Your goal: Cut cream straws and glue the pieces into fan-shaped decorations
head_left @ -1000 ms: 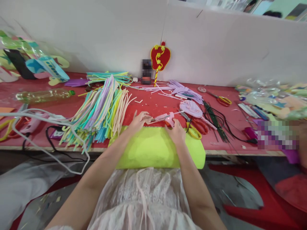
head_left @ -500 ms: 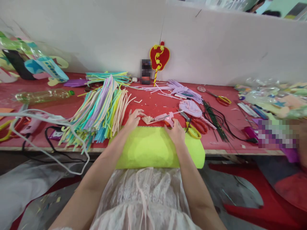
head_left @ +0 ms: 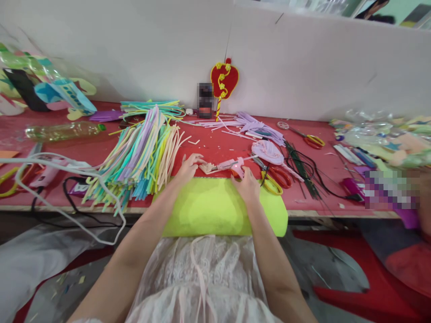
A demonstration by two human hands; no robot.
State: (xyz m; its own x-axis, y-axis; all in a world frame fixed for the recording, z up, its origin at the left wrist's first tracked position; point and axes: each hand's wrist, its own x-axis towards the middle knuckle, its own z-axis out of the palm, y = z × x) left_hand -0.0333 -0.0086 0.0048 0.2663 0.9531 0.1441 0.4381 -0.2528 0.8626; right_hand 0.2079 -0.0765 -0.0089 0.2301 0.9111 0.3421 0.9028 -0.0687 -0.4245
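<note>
My right hand [head_left: 248, 183] is closed around the handle of a pink glue gun [head_left: 229, 164], whose nozzle points left. At the nozzle is a small cream piece [head_left: 208, 168], seemingly of bent chenille stems. My left hand [head_left: 189, 168] pinches this piece at its left end, thumb and forefinger close together; the exact grip is small and partly hidden. Both wrists rest over a bright yellow-green sheet [head_left: 208, 204] that hangs over the table's front edge. Scissors with red and yellow handles [head_left: 274, 179] lie just right of my right hand.
Bundled pastel chenille stems [head_left: 134, 157] lie at left, beside a white cable [head_left: 119, 202]. Lilac stems [head_left: 257, 128], a lilac round piece [head_left: 268, 151] and dark green wires [head_left: 301, 170] lie right. A red heart-shaped ornament [head_left: 225, 80] stands behind. A person's arm [head_left: 424, 197] shows at far right.
Both hands, the glue gun and the cream piece stay almost where they were. The view has shifted very slightly.
</note>
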